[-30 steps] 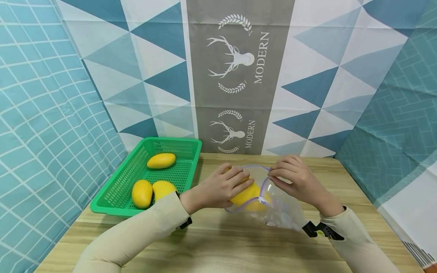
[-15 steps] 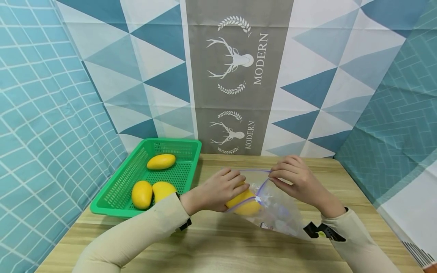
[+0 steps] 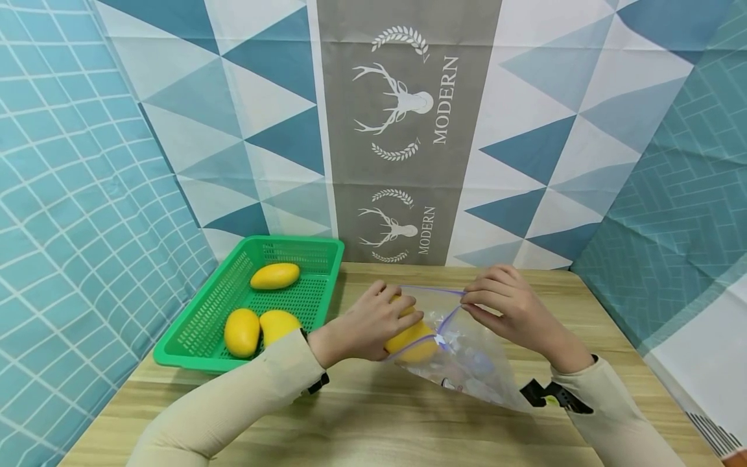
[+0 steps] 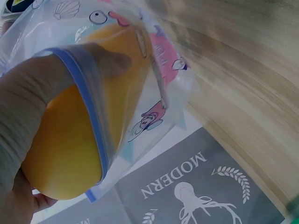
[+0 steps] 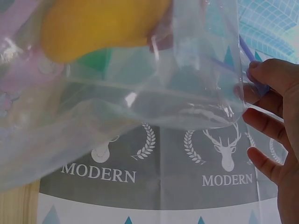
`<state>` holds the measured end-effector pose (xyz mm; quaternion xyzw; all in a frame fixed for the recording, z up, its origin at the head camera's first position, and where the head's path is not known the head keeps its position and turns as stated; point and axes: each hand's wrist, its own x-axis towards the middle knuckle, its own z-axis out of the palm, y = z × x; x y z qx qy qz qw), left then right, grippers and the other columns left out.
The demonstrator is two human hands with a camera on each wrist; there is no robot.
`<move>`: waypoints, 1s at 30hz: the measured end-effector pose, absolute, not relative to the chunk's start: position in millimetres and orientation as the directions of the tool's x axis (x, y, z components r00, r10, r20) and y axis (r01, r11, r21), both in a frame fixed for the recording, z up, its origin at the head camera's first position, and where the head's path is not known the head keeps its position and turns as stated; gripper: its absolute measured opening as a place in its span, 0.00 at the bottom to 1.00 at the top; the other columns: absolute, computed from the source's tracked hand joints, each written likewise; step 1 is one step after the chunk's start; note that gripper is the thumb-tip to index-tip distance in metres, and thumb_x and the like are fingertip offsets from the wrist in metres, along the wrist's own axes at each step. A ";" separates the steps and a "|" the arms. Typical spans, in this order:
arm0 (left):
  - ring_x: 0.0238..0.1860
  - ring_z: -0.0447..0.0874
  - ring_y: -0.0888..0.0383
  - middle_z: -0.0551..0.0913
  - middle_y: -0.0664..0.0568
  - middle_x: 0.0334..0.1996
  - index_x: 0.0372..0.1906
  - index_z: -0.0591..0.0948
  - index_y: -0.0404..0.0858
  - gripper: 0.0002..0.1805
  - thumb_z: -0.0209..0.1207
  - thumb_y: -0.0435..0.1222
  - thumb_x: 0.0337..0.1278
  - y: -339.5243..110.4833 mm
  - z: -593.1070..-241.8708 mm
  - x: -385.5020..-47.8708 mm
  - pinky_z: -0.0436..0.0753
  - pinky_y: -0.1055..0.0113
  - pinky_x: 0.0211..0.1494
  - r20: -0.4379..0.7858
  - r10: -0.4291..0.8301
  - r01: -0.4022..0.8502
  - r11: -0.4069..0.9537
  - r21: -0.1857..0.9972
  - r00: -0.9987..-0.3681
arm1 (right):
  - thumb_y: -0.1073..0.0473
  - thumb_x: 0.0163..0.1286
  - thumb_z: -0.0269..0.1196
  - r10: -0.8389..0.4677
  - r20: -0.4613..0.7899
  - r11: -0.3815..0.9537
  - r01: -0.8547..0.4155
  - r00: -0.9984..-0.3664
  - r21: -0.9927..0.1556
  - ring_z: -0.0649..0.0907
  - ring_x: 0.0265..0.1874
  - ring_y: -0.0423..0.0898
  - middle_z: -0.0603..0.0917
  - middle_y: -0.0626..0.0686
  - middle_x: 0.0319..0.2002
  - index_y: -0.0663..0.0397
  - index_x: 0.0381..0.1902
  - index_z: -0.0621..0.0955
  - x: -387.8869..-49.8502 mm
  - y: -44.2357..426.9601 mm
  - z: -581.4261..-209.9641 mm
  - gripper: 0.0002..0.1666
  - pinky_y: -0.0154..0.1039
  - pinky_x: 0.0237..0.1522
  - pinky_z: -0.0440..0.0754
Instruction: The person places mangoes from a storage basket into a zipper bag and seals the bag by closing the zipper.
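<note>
A clear zip bag (image 3: 478, 363) with a purple-blue rim and printed pictures hangs between the hands. The left hand (image 3: 370, 324) grips a yellow mango (image 3: 415, 344) at the bag's mouth. In the left wrist view the mango (image 4: 65, 149) lies partly inside the bag, and the thumb (image 4: 51, 74) reaches in past the blue zip strip. The right hand (image 3: 513, 311) pinches the rim's right corner; in the right wrist view thumb and forefinger of that hand (image 5: 275, 102) hold the strip while the other fingers are spread.
At the left stands a green basket (image 3: 195, 308) holding three yellow mangoes, one at the back (image 3: 275, 276) and two at the front (image 3: 242, 332). The wooden table (image 3: 362, 415) runs up to a patterned cloth backdrop (image 3: 525, 130).
The mango and the left hand have shifted slightly left, and the bag's mouth looks narrower than a second ago. The bag's body hangs lower. The right hand keeps its hold almost in place.
</note>
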<state>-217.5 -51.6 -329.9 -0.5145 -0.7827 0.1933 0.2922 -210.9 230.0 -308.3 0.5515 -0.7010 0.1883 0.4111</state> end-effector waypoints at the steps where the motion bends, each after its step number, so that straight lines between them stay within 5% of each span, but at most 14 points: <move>1: 0.51 0.76 0.49 0.79 0.54 0.52 0.60 0.79 0.51 0.42 0.68 0.66 0.35 -52.0 -329.7 -217.6 0.72 0.56 0.50 0.264 0.917 0.699 0.399 -0.593 -0.300 | 0.52 0.77 0.56 -0.619 0.783 0.322 -0.928 -0.055 0.189 0.81 0.36 0.49 0.86 0.49 0.34 0.53 0.33 0.86 -210.9 229.9 -308.5 0.17 0.45 0.48 0.70; 19: 0.53 0.73 0.50 0.78 0.53 0.51 0.54 0.80 0.54 0.41 0.72 0.66 0.26 -60.2 -329.9 -224.1 0.70 0.53 0.47 0.292 0.882 0.734 0.470 -0.490 -0.369 | 0.51 0.77 0.56 -0.624 0.780 0.321 -0.926 -0.050 0.197 0.82 0.36 0.49 0.86 0.49 0.33 0.53 0.33 0.86 -210.5 228.3 -308.7 0.18 0.45 0.47 0.71; 30: 0.56 0.74 0.50 0.80 0.51 0.51 0.55 0.81 0.49 0.32 0.67 0.55 0.38 -66.4 -320.6 -230.9 0.71 0.51 0.49 0.390 0.849 0.776 0.501 -0.383 -0.356 | 0.51 0.77 0.56 -0.587 0.809 0.337 -0.919 -0.035 0.205 0.81 0.34 0.52 0.85 0.51 0.31 0.54 0.31 0.85 -213.2 234.4 -308.0 0.19 0.48 0.44 0.69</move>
